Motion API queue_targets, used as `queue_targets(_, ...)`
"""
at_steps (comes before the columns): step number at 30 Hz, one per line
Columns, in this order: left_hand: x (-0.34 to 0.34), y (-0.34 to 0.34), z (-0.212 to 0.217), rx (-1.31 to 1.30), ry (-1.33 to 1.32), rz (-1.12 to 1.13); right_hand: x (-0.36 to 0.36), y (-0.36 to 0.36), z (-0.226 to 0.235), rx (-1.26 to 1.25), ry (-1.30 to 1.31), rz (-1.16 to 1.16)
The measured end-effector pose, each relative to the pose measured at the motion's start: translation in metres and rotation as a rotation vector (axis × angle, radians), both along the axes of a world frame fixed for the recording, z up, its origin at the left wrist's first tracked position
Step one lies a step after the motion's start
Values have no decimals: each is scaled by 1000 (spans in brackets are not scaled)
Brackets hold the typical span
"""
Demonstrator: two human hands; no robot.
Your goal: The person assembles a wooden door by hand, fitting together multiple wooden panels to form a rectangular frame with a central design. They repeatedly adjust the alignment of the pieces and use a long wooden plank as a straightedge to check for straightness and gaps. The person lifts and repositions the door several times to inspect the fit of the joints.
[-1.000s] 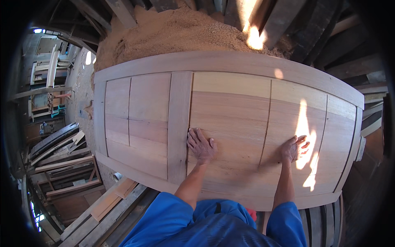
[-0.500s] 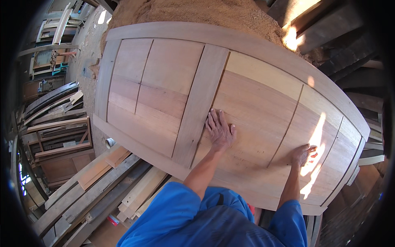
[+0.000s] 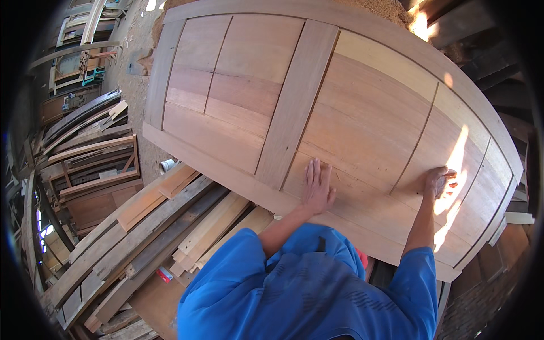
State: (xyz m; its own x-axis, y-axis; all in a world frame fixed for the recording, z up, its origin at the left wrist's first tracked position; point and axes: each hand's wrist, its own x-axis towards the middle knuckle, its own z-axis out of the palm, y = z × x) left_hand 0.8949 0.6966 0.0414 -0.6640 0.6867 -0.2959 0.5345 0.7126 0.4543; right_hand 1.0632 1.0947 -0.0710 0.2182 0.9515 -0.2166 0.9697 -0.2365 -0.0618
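Observation:
A large wooden door (image 3: 362, 133) with a raised frame, a cross rail and grooved panels lies flat before me. My left hand (image 3: 319, 190) rests palm down on the panel right of the cross rail (image 3: 298, 102), close to the door's near edge. Its fingers are stretched out, with nothing in them. Farther right, my right hand (image 3: 440, 182) touches the panel beside a bright sunlit streak (image 3: 453, 190). Those fingers are curled in, and whatever they may hold is hidden.
Long boards (image 3: 153, 226) are stacked at the lower left, just off the door's near edge. Beyond them stand wooden frames (image 3: 99, 170) and more scrap timber. Sawdust (image 3: 374, 11) lies past the far edge. Dark beams (image 3: 481, 51) crowd the far right.
My left hand has slid across the panel toward me, away from the cross rail. The right hand stays at about the same spot on the door. The whole view has shifted.

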Motion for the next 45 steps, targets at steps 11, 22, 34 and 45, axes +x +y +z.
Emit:
queue_targets(11,38,-46,-5,-122,15,458,0,-1,4,-8,-111,68)
queue_targets(22,20,-47,-3,-187,49,469,0,-4,1,-9,-158,65)
queue_targets(34,-23,12,17,-88,108,220,1,-6,4,6,-217,47)
queue_targets(45,-128,96,-44,-211,408,273,-25,-13,43,-68,-133,-23)
